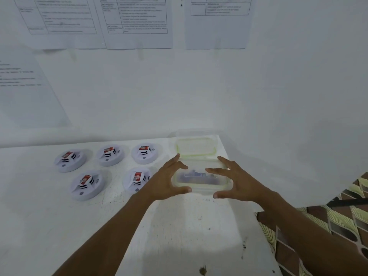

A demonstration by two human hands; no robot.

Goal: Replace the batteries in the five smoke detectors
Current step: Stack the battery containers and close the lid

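Observation:
Several white round smoke detectors lie on the white table [179,226] in two rows, among them the far left one [70,161], the near left one [87,185] and the near right one [136,180]. Each carries a red and white battery on top. To their right stands a clear plastic box [201,183] with a yellowish rim and dark, blurred items inside. My left hand [169,182] and my right hand [237,182] are spread at its left and right ends, thumbs at the near rim, fingers over the top. Whether they touch it is unclear.
Behind the box lies a second clear piece with a yellowish rim [196,148], either a lid or another box. The table's right edge runs close to the box, with patterned fabric [338,226] beyond it. Printed sheets [137,22] hang on the white wall.

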